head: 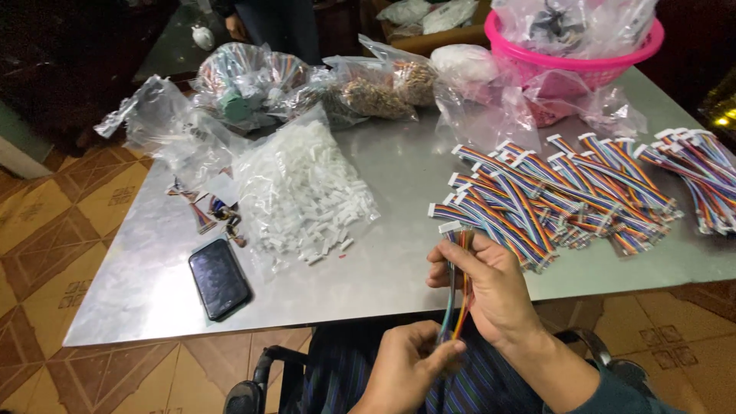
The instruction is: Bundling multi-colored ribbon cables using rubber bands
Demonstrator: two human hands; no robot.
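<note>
- A short rainbow ribbon cable [454,295] with a white plastic connector [450,227] at its top end hangs upright just off the near edge of the table, held between both hands above the person's lap.
- The right hand [491,287] is raised, palm turned toward the body, its fingers curled round the upper part of the cable just under the connector; thumb and forefinger pinch the flat band of wires.
- The left hand [406,364] sits lower and nearer the body, knuckles up, fingers bent, thumb and fingertips nipping the loose lower ends of the wires, which fan out in blue, green, yellow and orange strands.
- Just beyond the right hand, a heap of finished cables [560,195] lies on the table: flat, striped, flexible, each ending in a small white block. A second, smaller bunch [701,180] lies at the far right edge.
- The table [391,268] is dull grey sheet metal, smooth, faintly reflective.
- To the left, an open clear plastic bag spills a mound of small white connector housings [303,192], hard and blocky.
- A black phone [219,277] lies face up near the front edge, glossy, with rounded corners.
- Further back stand crumpled clear bags of parts [245,84] and a pink plastic basket [583,65] with perforated walls.
- Below, patterned tan floor tiles [69,222].
</note>
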